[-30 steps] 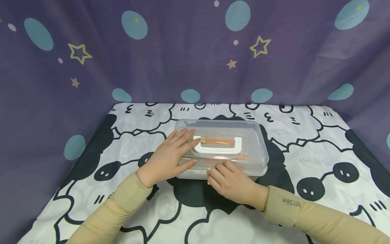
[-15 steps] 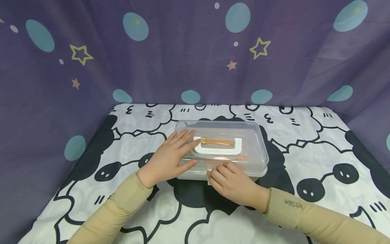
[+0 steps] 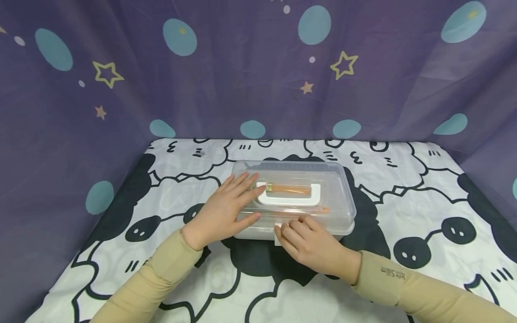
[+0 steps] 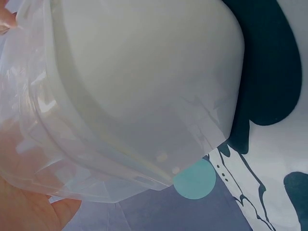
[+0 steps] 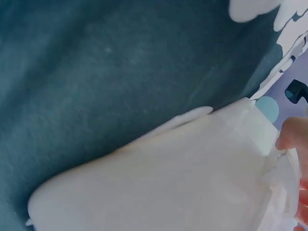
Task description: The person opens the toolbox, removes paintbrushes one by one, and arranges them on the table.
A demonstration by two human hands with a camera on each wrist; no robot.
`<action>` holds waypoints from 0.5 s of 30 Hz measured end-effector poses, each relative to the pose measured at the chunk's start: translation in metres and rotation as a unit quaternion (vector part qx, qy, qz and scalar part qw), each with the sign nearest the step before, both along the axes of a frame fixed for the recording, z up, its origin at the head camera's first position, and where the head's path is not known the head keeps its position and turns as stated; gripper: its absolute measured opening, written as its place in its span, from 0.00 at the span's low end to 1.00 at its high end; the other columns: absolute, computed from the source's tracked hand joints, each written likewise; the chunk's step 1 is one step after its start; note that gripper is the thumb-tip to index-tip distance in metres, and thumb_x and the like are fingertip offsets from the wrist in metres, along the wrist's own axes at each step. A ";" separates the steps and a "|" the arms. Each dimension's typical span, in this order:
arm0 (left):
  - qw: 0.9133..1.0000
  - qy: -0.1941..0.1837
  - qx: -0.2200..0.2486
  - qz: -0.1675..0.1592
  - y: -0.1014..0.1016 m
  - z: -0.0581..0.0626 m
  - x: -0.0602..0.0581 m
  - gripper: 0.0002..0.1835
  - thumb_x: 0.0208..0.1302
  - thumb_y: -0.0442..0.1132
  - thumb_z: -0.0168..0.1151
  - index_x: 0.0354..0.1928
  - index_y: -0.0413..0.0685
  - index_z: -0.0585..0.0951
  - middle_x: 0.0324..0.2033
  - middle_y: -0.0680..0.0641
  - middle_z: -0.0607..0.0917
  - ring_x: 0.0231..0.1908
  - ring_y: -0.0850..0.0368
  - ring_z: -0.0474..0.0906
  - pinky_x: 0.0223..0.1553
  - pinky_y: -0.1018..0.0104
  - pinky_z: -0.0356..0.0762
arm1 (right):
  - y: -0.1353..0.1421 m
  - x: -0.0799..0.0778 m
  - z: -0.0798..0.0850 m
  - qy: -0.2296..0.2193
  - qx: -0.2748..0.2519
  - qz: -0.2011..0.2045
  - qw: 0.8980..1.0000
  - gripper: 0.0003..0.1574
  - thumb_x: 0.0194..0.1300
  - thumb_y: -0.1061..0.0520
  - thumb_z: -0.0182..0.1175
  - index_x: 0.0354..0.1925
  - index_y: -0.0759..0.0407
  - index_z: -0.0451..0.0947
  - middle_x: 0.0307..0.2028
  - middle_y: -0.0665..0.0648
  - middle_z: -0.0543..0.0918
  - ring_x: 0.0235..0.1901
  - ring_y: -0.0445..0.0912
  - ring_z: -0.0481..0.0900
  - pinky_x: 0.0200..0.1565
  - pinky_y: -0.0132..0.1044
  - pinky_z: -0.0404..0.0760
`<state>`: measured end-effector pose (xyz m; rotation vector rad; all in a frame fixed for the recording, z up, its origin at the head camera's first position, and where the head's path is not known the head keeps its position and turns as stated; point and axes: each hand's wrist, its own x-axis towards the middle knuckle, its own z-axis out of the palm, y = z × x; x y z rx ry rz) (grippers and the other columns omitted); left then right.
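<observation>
A clear plastic storage box (image 3: 339, 197) with a white carry handle (image 3: 288, 201) stands in the middle of the head view. Through its lid an orange item shows under the handle; its kind is unclear. My left hand (image 3: 224, 208) rests on the left part of the lid, fingers straight and spread. At the front side, my right hand (image 3: 308, 244) has its fingers curled over the white latch (image 3: 278, 235), which they partly hide. In the right wrist view the fingers (image 5: 294, 134) bend over the box's edge. The left wrist view shows the box's translucent end wall (image 4: 144, 86) close up.
A white cloth (image 3: 323, 300) with black cartoon sheep covers the table under the box. Behind and at both sides hangs a purple curtain (image 3: 250, 76) with stars and blue ovals.
My right hand has shifted slightly right and toward me, and a little more of the white latch shows beside its fingers. The left hand stays on the lid. The head view has tilted slightly.
</observation>
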<state>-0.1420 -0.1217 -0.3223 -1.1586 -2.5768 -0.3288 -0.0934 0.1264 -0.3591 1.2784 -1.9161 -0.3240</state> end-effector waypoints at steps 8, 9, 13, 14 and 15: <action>1.000 0.001 0.000 0.001 0.000 0.000 0.000 0.30 0.65 0.53 0.58 0.66 0.50 0.70 0.68 0.40 0.64 0.69 0.40 0.58 0.70 0.42 0.55 | 0.002 0.000 0.004 0.004 -0.002 -0.004 1.000 0.26 0.75 0.66 0.32 0.48 0.61 0.78 0.39 0.56 0.78 0.37 0.48 0.75 0.40 0.38 0.76; 1.000 0.000 0.000 0.001 0.000 0.000 0.000 0.30 0.65 0.53 0.58 0.66 0.50 0.70 0.69 0.40 0.64 0.69 0.40 0.58 0.70 0.42 0.55 | 0.003 0.000 0.004 0.007 -0.004 -0.004 1.000 0.25 0.75 0.66 0.32 0.48 0.61 0.78 0.39 0.56 0.78 0.36 0.48 0.75 0.40 0.38 0.76; 1.000 -0.003 -0.001 0.003 0.000 -0.001 0.000 0.30 0.65 0.53 0.58 0.66 0.50 0.70 0.69 0.40 0.64 0.69 0.41 0.58 0.70 0.42 0.55 | 0.003 0.000 0.005 0.017 -0.015 -0.005 1.000 0.25 0.75 0.66 0.33 0.48 0.60 0.79 0.39 0.56 0.78 0.37 0.48 0.74 0.40 0.38 0.76; 1.000 -0.003 -0.001 0.003 0.000 -0.001 0.000 0.30 0.65 0.53 0.58 0.66 0.50 0.70 0.69 0.40 0.64 0.69 0.40 0.58 0.70 0.42 0.55 | 0.003 0.000 0.005 0.018 -0.018 -0.006 1.000 0.25 0.75 0.66 0.33 0.48 0.60 0.78 0.40 0.55 0.78 0.37 0.48 0.74 0.40 0.38 0.76; 1.000 -0.003 -0.002 0.003 0.000 -0.001 0.000 0.30 0.65 0.53 0.58 0.66 0.50 0.70 0.69 0.40 0.64 0.69 0.40 0.58 0.70 0.42 0.55 | 0.003 0.000 0.005 0.021 -0.021 -0.006 1.000 0.24 0.75 0.66 0.34 0.48 0.59 0.78 0.40 0.55 0.78 0.37 0.48 0.74 0.40 0.38 0.76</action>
